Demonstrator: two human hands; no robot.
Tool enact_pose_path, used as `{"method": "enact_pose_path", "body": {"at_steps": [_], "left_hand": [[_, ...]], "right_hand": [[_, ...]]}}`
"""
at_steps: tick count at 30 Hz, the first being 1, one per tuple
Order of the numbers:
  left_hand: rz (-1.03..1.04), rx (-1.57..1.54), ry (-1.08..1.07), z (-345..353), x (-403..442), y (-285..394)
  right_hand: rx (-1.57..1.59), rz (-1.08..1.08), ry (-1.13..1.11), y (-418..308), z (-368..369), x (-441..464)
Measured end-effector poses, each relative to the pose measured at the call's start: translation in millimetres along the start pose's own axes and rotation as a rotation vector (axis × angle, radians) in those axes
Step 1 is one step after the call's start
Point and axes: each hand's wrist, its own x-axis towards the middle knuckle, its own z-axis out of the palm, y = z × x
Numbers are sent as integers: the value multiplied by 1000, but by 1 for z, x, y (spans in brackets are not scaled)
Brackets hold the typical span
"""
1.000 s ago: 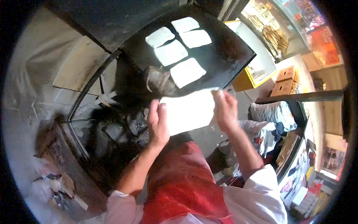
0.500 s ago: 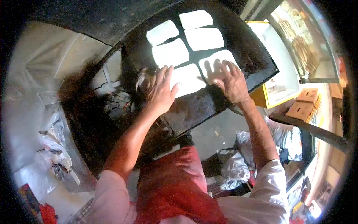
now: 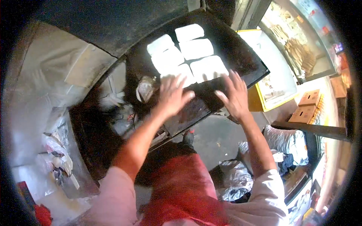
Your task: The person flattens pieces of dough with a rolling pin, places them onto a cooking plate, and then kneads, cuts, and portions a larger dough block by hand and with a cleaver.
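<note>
Several flat white pieces lie in two rows on a dark surface. My left hand is spread, its fingertips at the lower edge of the nearest left piece. My right hand, also spread, is just below the lower right corner of the nearest right piece. Neither hand holds anything. Whether the fingertips touch the pieces or hover over them, I cannot tell.
A yellow-edged white container stands right of the dark surface. Farther right are cartons on a ledge and a glass case. Silvery bags lie on the floor below. A crumpled wrapped item sits left of the pieces.
The white piece held between both hands a second ago now lies on the dark surface in the nearest row. Since half a second ago, my hands have drawn back slightly toward my body.
</note>
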Motion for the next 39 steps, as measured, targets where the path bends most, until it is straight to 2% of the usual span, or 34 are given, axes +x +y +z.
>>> {"method": "enact_pose_path", "body": {"at_steps": [3, 6, 8, 10, 14, 18, 25, 31, 34, 39], "left_hand": [[54, -211, -142, 6, -96, 35], [-7, -429, -126, 23, -175, 50], [-147, -570, -7, 28, -227, 57], [-267, -615, 3, 18, -270, 68], [-447, -609, 21, -6, -292, 73], [-503, -527, 216, -15, -235, 74], [-443, -442, 356, -1, -70, 62], [-523, -328, 294, 12, 2, 22], [-543, -186, 182, 10, 47, -19], [-536, -27, 228, 39, 125, -84]], "right_hand": [[-44, 101, -126, 32, -15, -88], [-51, 133, -267, 43, -19, -154], [-78, 54, -350, 31, -27, -153], [-26, -26, -337, 23, -29, -131], [-24, -123, -291, 8, -22, -55], [-26, -211, -341, 8, 0, 33], [-136, -272, -486, 25, 17, 152], [-210, -291, -580, 22, 49, 227], [-216, -350, -501, 25, 73, 249], [-303, -344, -464, 16, 95, 272]]}}
